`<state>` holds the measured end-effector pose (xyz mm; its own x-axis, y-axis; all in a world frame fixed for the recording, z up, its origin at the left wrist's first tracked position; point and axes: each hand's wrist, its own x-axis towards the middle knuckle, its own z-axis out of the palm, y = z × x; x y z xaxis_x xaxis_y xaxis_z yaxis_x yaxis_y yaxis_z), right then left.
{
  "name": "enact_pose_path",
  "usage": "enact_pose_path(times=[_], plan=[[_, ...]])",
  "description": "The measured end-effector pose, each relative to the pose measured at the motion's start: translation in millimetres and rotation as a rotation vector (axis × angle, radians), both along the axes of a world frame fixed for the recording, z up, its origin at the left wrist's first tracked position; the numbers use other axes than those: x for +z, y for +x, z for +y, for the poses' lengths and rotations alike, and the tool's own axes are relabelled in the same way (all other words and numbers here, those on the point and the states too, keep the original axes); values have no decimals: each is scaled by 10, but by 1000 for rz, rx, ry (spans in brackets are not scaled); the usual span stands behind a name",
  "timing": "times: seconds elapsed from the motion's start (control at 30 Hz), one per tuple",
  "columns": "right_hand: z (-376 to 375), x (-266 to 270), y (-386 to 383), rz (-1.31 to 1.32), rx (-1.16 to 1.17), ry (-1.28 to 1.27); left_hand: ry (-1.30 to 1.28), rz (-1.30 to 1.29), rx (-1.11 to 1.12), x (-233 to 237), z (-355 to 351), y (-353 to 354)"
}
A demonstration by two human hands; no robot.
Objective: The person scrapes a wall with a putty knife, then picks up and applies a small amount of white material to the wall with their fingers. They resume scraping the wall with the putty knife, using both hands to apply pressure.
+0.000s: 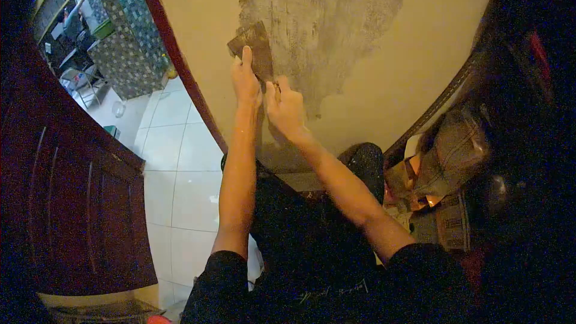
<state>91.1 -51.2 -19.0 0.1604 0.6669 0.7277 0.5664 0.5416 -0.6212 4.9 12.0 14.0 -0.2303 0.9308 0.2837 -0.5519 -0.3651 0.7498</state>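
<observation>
A wide flat scraper (259,48) lies against the yellowish wall (198,36), at the left edge of a rough grey patch (324,24). My left hand (246,81) is closed on the scraper's left side, with the thumb laid up along its blade. Lower and to the right, my right hand (284,105) has its fingers wrapped round the lower end of the same scraper, where the handle is mostly hidden. Grey smears show on the blade.
A dark red panelled door (90,204) stands at the left, beside a white tiled floor (192,201). Beyond are a mosaic-tiled pillar (123,54) and a folding chair (87,87). Bags and boxes (450,150) are piled at the right, near my knee.
</observation>
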Motion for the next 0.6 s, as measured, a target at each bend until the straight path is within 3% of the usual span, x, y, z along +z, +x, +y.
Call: enact_pose_path(times=[0.1, 0.17, 0.2, 0.33, 0.4, 0.43, 0.53, 0.6], plan=[[-142, -93, 59, 29, 22, 15, 6, 17, -4, -57, -88, 35], [-110, -116, 42, 64, 28, 73, 47, 254, 147, -201, -62, 101], [-79, -128, 1, 49, 1, 59, 67, 94, 137, -424, 242, 135], [27, 421, -350, -107, -36, -32, -168, 168, 154, -18, 468, -375], [137, 485, -464, 12, 33, 0, -71, 424, 237, 397, 233, -578], [161, 514, -505, 110, 114, 54, -73, 420, 242, 482, 109, -561], [-106, 424, -349, 54, 38, 24, 67, 255, 98, 426, -232, -403], [-193, 194, -204, 38, 47, -18, -49, 266, -15, 148, -257, -340]])
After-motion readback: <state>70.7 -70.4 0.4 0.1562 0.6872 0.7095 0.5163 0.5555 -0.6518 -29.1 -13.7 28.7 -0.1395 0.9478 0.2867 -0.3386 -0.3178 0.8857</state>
